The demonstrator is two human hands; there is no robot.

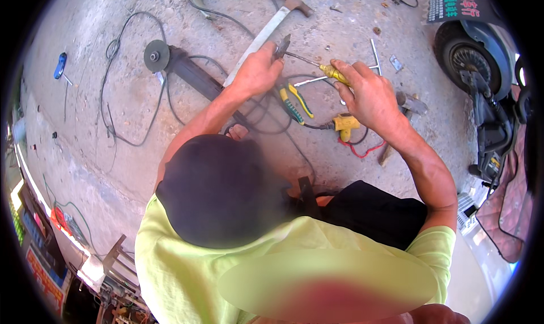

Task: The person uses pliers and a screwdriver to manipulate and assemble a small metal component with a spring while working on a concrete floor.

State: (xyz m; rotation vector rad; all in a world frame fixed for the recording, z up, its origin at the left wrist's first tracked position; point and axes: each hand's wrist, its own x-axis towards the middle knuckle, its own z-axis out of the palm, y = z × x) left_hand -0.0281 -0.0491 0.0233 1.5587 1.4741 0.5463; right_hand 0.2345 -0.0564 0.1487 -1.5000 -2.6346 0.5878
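Note:
My left hand (258, 73) is closed on a small dark metal piece (281, 46) that sticks out past the fingertips; its exact kind is unclear. In my right hand (368, 94) is a screwdriver with a yellow handle (331, 72), its thin shaft pointing left with the tip at or close to the metal piece. Beside my left hand lies a claw hammer (293, 4) with a long pale handle. Below it on the ground are green-and-yellow pliers (293, 106). A T-handle wrench (375, 56) lies partly behind my right hand.
An angle grinder (192, 72) with a round disc lies left of my left forearm, its cables looping over the concrete. Nearby are a yellow electrical connector (345, 124), another hammer head (412, 103) and a blue-handled tool (60, 67). A scooter wheel (470, 56) stands at right.

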